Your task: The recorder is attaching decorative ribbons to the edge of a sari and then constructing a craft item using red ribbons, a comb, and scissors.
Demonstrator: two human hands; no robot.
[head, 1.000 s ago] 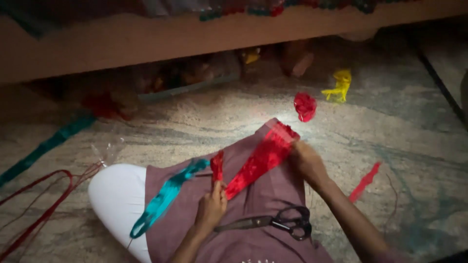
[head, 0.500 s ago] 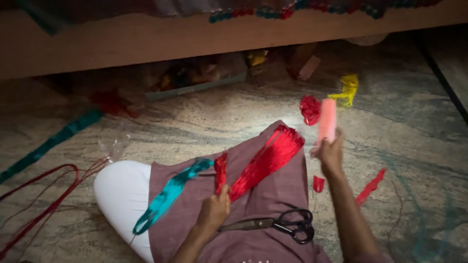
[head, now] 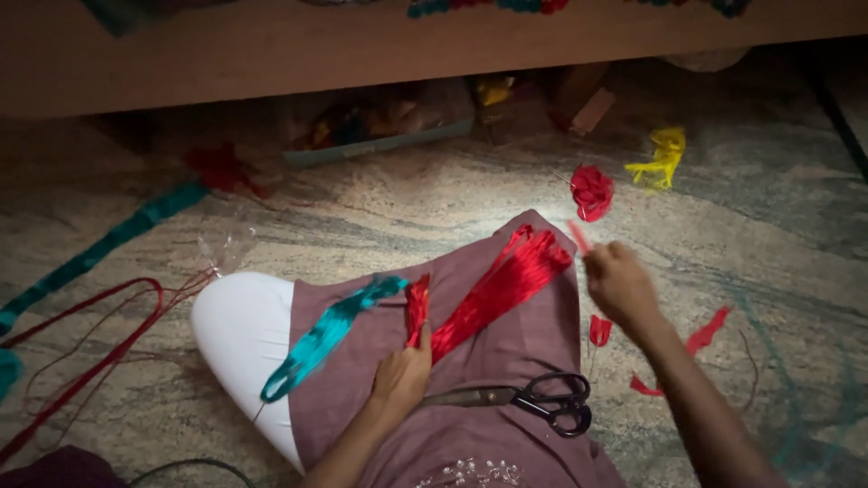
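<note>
Left hand (head: pixel 402 375) pinches a red thread bundle (head: pixel 502 289) on the lap; right hand (head: pixel 619 285) closes around a blurred red strand (head: pixel 579 235).

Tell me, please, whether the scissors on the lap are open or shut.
Shut: the scissors lie flat on the mauve cloth, blades together in one thin line and the two black handle loops side by side.

Left hand (head: pixel 402 375) flat on lap, right hand (head: pixel 619 282) raised, grip closed.

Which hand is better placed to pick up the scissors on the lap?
Left, probably. The left hand rests on the lap right beside the scissors blade tips, while the right hand is raised farther off, pinching a small red strip.
</note>
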